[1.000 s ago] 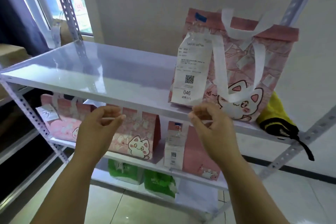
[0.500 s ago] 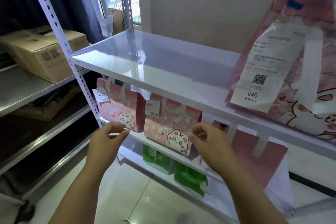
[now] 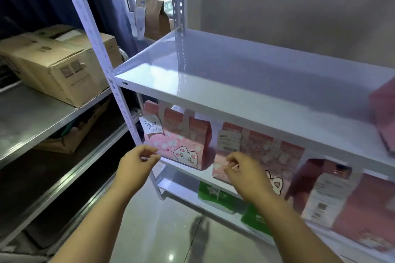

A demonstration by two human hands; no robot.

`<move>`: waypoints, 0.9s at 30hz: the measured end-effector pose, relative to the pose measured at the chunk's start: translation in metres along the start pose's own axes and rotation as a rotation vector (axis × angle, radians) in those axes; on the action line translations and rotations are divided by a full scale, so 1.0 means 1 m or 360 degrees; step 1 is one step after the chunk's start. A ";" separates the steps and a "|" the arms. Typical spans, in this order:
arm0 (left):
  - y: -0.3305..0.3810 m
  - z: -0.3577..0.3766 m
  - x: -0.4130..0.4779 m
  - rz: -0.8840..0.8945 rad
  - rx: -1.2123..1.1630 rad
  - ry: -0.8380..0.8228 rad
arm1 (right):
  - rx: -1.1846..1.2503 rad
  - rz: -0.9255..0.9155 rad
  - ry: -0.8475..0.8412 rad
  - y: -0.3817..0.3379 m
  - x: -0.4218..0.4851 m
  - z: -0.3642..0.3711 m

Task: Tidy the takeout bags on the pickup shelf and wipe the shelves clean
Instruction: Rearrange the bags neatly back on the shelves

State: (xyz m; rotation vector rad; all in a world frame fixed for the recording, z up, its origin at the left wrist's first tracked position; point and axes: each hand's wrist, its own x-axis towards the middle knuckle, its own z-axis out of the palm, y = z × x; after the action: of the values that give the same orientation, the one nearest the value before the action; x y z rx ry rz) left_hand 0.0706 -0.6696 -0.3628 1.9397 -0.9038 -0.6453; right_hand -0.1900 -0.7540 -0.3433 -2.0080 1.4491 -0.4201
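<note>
A white pickup shelf [image 3: 213, 96] fills the view, its top board bare apart from a pink bag [image 3: 384, 117] cut off by the right edge. The middle board carries three pink takeout bags: a cat-print one with a handwritten slip [image 3: 181, 145], a second with a printed label [image 3: 267, 147], and a blurred third with a long receipt [image 3: 363, 198]. Green bags [image 3: 213, 196] sit on the board below. My left hand [image 3: 136, 164] and my right hand [image 3: 245, 175] hover in front of the middle board, fingers loosely curled, holding nothing.
A brown paper bag [image 3: 154, 17] with a receipt stands behind the shelf by the window. At left, a grey metal rack [image 3: 32, 117] carries cardboard boxes [image 3: 53, 66]. The shelf's perforated upright [image 3: 102, 53] rises between the two racks. Glossy tiled floor lies below.
The view has swung left, so the large pink bag on the top board slid to the right edge. Both hands have dropped from the top board's front edge to the middle board's level.
</note>
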 end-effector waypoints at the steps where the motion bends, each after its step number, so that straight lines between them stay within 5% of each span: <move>1: -0.007 -0.006 0.015 0.0026 0.0057 0.0001 | -0.0016 0.0039 -0.0001 -0.006 0.008 0.013; 12: -0.051 -0.012 0.130 0.0214 0.0268 -0.0197 | -0.0197 0.0558 -0.0011 -0.033 0.096 0.095; 19: -0.070 0.003 0.163 0.0075 0.0174 -0.0408 | -0.0193 0.0793 -0.0016 -0.035 0.125 0.113; 27: -0.072 0.008 0.172 0.0007 0.0179 -0.0284 | -0.0068 0.0851 0.0140 -0.029 0.121 0.124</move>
State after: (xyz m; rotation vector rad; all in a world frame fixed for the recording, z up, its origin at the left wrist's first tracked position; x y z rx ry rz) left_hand 0.1923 -0.7853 -0.4444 2.0021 -1.0749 -0.7894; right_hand -0.0547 -0.8239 -0.4299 -1.5582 1.9796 -0.2463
